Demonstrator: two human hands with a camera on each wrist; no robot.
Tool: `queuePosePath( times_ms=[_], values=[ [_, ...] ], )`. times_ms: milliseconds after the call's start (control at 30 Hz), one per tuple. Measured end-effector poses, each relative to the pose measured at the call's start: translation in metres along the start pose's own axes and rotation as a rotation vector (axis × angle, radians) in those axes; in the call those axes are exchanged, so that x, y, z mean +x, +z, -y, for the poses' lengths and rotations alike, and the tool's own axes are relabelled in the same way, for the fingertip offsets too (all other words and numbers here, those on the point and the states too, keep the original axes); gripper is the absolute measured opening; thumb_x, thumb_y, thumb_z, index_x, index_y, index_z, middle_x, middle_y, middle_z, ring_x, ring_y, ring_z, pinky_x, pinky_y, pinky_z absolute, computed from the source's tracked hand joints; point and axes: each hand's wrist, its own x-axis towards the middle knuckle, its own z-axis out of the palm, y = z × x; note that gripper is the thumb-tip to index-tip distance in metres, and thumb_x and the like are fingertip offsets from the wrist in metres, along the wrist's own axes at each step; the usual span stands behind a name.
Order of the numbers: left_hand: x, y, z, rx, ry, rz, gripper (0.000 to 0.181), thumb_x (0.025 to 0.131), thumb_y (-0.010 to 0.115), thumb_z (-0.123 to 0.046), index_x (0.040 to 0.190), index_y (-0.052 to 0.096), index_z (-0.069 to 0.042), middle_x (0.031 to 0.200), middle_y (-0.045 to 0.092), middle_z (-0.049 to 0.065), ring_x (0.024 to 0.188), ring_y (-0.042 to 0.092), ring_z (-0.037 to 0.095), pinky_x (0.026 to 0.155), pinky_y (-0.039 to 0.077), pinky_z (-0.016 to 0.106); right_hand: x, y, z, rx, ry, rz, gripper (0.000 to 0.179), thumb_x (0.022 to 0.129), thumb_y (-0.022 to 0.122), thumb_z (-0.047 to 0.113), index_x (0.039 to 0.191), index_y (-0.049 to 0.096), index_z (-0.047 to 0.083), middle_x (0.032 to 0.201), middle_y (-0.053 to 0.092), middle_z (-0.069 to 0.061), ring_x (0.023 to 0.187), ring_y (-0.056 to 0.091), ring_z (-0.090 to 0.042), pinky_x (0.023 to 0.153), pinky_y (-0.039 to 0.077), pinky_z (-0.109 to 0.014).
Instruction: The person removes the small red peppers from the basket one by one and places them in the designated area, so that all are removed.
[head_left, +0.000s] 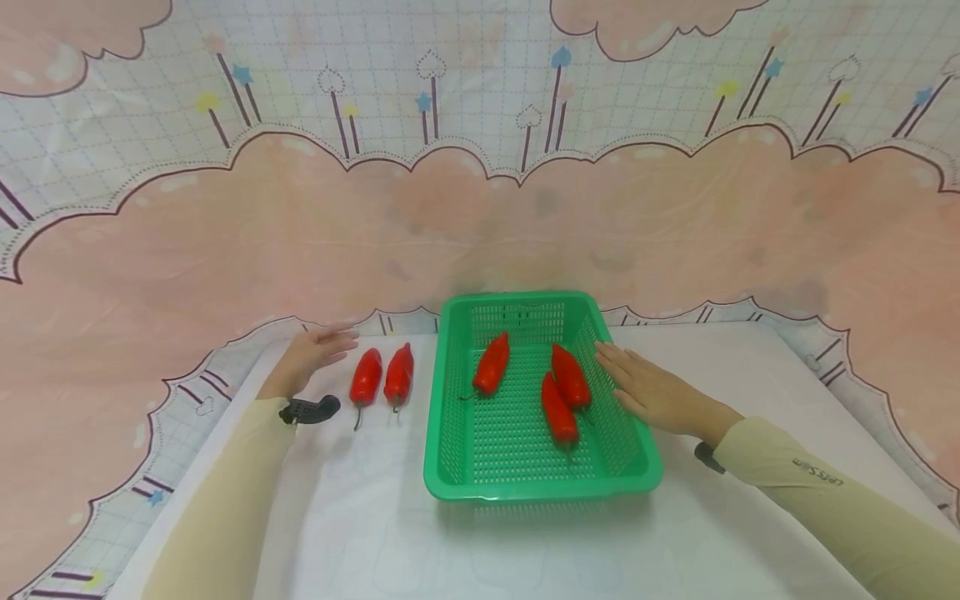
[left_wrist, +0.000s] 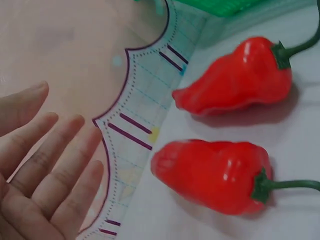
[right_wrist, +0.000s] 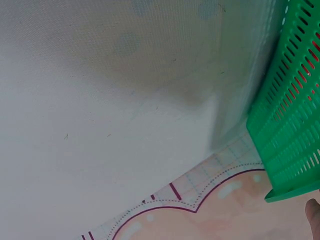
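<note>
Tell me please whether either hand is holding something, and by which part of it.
Nothing is visibly held: the left hand is beside two red peppers; the right hand is at the basket's right side, contact unclear.

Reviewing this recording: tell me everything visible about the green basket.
The green basket looks plastic: rectangular, open-topped, with slotted walls, perforated floor and smooth rim. It sits upright on the white tabletop, three red peppers lying inside. The right hand is at its right rim; whether it touches is unclear.
</note>
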Motion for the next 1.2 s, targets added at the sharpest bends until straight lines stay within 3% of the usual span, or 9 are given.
queuePosePath(
  times_ms=[167,400,633,967,1200],
  values=[
    [-0.002,0.000,-0.015,-0.003,0.014,0.048,0.064,0.092,0.058,-0.033,0.147,0.032,-0.012,0.150,0.035,0.013,0.133,0.040,0.037,0.108,0.036,0.050,0.000,-0.001,0.000,0.005,0.024,0.028,0.058,0.098,0.041,0.025,0.148,0.023,0.003,0.157,0.020,-0.011,0.144,0.020,-0.031,0.117,0.019,-0.049],
    [-0.001,0.000,-0.038,-0.011,0.101,0.095,0.066,0.092,0.058,-0.033,0.147,0.030,-0.011,0.151,0.034,0.015,0.130,0.044,0.037,0.107,0.038,0.048,0.000,-0.001,0.000,-0.009,0.010,0.017,0.057,0.098,0.042,0.024,0.147,0.025,0.001,0.156,0.021,-0.014,0.143,0.021,-0.033,0.116,0.021,-0.050],
    [-0.001,0.005,-0.058,0.009,0.142,0.123,0.057,0.094,0.056,-0.021,0.145,0.033,-0.009,0.147,0.038,0.018,0.127,0.046,0.038,0.105,0.039,0.048,0.000,-0.002,0.002,-0.005,0.007,0.003,0.057,0.097,0.042,0.023,0.147,0.026,0.000,0.156,0.023,-0.015,0.143,0.022,-0.034,0.116,0.022,-0.051],
    [-0.002,0.019,-0.089,0.009,0.122,0.197,0.055,0.093,0.057,-0.021,0.143,0.038,-0.007,0.142,0.047,0.017,0.126,0.049,0.036,0.105,0.041,0.047,0.000,-0.001,0.003,-0.011,0.000,0.001,0.056,0.097,0.041,0.023,0.146,0.026,-0.001,0.155,0.023,-0.015,0.142,0.023,-0.035,0.116,0.022,-0.051],
    [0.001,0.030,-0.107,0.035,0.120,0.221,0.052,0.092,0.059,-0.023,0.141,0.043,-0.012,0.142,0.048,0.013,0.127,0.049,0.031,0.103,0.044,0.044,0.000,-0.002,0.003,-0.005,-0.006,-0.009,0.056,0.097,0.042,0.023,0.146,0.028,-0.001,0.155,0.025,-0.016,0.142,0.024,-0.035,0.115,0.023,-0.052]
  ],
)
